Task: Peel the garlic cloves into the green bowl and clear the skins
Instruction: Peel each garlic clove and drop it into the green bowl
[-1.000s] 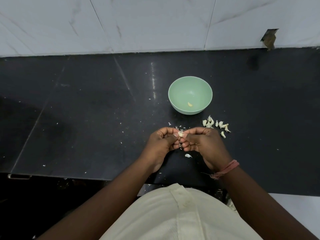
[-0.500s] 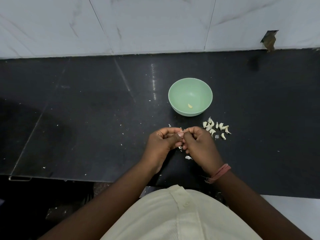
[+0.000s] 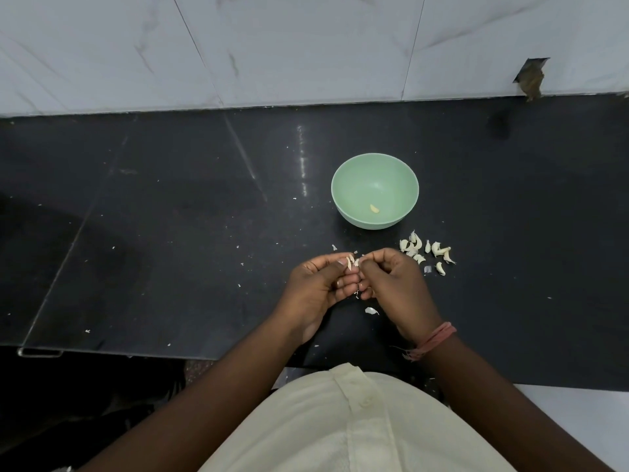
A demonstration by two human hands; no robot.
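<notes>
Green bowl (image 3: 343, 185) holding one peeled clove (image 3: 374, 208), both grips pinching garlic clove (image 3: 350, 261)

I'm seeing the bowl (image 3: 374, 172) sitting mid tabletop (image 3: 170, 216), one clove (image 3: 374, 208) lying in it, loose cloves (image 3: 427, 252) lying front-right of it, hands (image 3: 360, 284) working just left of those.

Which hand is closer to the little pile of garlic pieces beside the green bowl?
Right. The right hand sits just beside the pile of pale unpeeled garlic cloves, its knuckles almost touching the nearest ones. The left hand is farther away, on the other side of the right hand.
</notes>
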